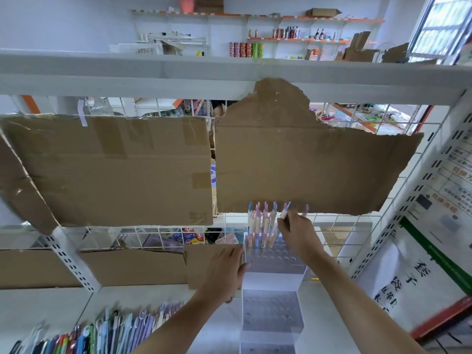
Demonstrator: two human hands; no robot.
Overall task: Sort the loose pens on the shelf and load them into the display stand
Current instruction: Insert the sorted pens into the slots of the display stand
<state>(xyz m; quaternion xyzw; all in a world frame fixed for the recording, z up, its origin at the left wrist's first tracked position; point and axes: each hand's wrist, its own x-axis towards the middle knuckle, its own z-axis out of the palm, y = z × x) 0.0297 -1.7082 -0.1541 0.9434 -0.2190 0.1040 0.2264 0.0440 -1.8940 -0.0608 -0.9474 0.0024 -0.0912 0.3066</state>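
A clear tiered display stand (pixel 273 307) with rows of round holes sits on the white shelf (pixel 38 307). Several pastel pens (pixel 260 223) stand upright in its top back row. My right hand (pixel 298 233) pinches a pale pen (pixel 284 213) above that row, just right of the standing pens. With straight fingers, my left hand (pixel 226 272) rests against the stand's left side. A row of loose pens (pixel 102 330) in many colours lies along the shelf at the lower left.
Torn cardboard sheets (pixel 115 169) hang on the wire grid back (pixel 398 121), close behind the stand. More cardboard (pixel 127 267) leans at the shelf's rear. A perforated upright (pixel 74 264) stands left, and a printed sign (pixel 413 282) right. The upper shelf board (pixel 178 70) overhangs.
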